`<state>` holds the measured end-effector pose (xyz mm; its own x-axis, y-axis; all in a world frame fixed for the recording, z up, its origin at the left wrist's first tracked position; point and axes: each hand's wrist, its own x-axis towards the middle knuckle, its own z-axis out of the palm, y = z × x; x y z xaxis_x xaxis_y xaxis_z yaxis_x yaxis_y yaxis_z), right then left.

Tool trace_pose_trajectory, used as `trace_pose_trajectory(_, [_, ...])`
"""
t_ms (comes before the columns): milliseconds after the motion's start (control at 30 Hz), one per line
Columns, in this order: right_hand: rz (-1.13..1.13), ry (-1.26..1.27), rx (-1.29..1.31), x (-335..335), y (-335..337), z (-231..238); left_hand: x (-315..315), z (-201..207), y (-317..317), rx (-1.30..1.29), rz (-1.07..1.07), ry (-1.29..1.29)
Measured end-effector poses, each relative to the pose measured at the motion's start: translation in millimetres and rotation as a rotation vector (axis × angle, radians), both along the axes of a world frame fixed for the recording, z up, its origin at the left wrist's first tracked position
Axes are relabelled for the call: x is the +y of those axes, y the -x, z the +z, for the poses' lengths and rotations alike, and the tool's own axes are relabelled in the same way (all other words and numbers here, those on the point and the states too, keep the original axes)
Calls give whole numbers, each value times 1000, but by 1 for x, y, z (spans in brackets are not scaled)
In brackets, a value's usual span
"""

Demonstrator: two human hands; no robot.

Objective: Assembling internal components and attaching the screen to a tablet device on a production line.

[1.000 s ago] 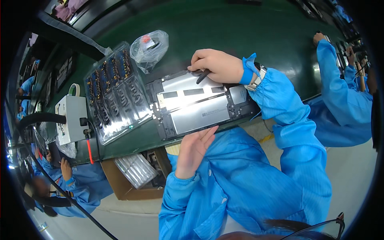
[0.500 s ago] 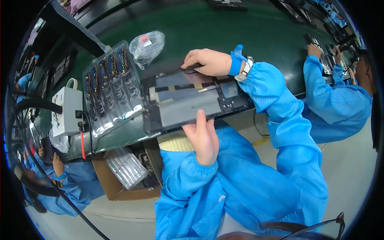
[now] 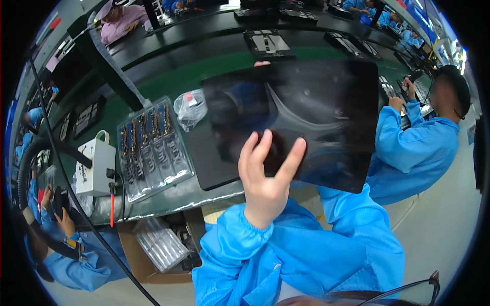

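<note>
While upheld — dark glossy panel [image 3: 306, 117] behind left hand's fingers [image 3: 278, 153]

The panel [image 3: 306, 117] held up by the left hand [image 3: 265, 178] is glossy black, with pale blue and grey reflections streaking across it. The sleeve [image 3: 240, 239] below that hand is bright blue. Left of the hand, a clear tray [image 3: 153, 148] shows rows of dark and gold-brown parts. Further left sits a white box [image 3: 94, 166] with a red-tipped tool [image 3: 111, 206] hanging from it. The bench [image 3: 168, 76] beyond the hand is dark green.
</note>
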<state>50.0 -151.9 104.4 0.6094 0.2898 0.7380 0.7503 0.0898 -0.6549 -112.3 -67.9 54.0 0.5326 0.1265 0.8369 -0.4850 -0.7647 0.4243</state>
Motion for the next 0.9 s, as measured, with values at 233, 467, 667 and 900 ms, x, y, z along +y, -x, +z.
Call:
trace_pose_trajectory(233, [-35,7,-6,41,-6,-12,-9,-17,10,-14,246,-238])
trace_pose_trajectory(467, [-82,23,5,4,-40,4,-10,-19,13,-11,283,-303])
trace_pose_trajectory(667, [-33,33,25,5,-24,-2,-4,-12,9,35,112,-253])
trace_pose_trajectory(900, [-31,464,-153,1,8,-12,7,-13,1,600,-406,598])
